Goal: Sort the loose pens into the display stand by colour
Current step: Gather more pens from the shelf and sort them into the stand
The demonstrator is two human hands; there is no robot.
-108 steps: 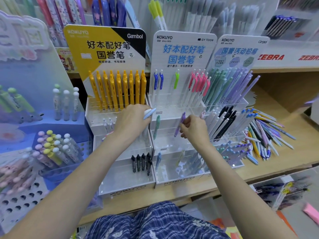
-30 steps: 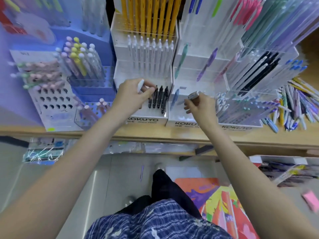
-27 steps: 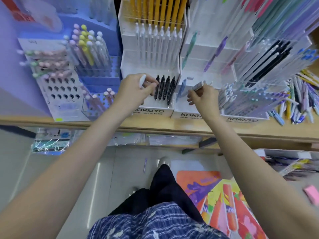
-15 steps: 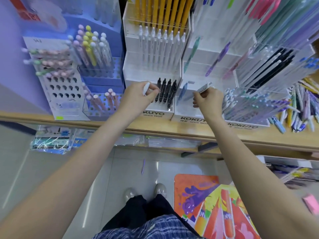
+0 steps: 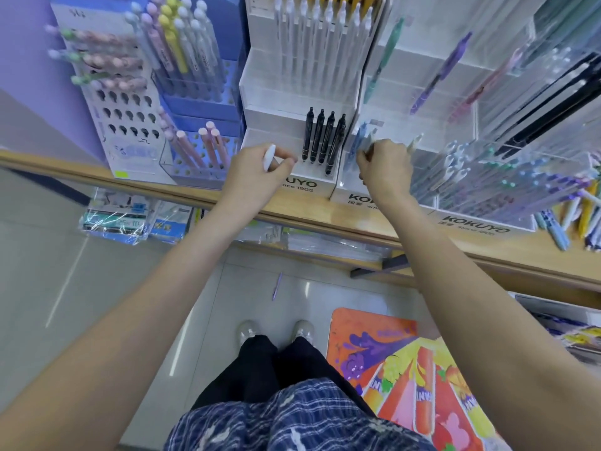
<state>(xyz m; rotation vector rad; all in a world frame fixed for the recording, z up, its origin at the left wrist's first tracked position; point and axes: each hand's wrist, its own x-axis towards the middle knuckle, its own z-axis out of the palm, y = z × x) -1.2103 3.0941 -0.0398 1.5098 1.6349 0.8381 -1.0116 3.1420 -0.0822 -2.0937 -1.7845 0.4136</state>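
Both arms reach forward; the left hand (image 5: 258, 172) and right hand (image 5: 385, 166) seem curled, pinching.

Four pens (image 5: 322, 138) in the stand (image 5: 270, 115), loose pens (image 5: 572, 219) far right.

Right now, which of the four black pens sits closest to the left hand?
The leftmost black pen in the row of four. It stands nearest the left hand, which grips a white pen; the other three stand further right.
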